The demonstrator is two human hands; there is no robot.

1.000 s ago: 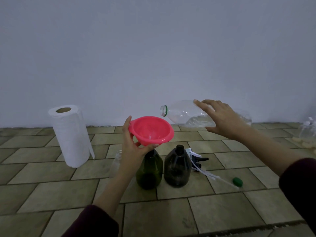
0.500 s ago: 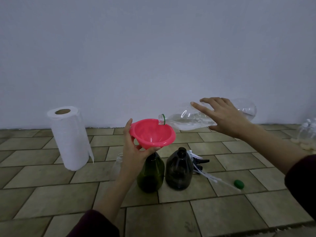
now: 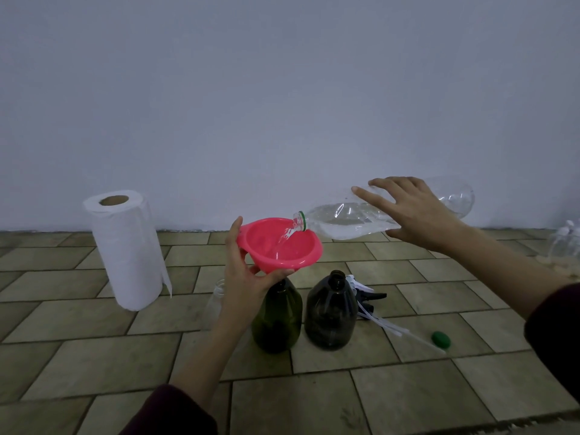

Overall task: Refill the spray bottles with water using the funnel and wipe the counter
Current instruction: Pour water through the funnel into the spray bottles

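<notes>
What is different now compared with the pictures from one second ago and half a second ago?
The right hand tipped the clear water bottle further, mouth down over the pink funnel, and water now runs into it; before, none was flowing. The left hand holds the funnel on the green spray bottle as before. The brown spray bottle, paper towel roll and green cap stayed put.

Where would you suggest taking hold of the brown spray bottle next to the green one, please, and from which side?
Grip the brown spray bottle at its narrow neck just under the open mouth, coming from above or from the front. It stands upright with the neck exposed. The green bottle crowds its left side, and the spray heads lie close on its right, so a sideways grip round the wide body looks awkward.
</notes>
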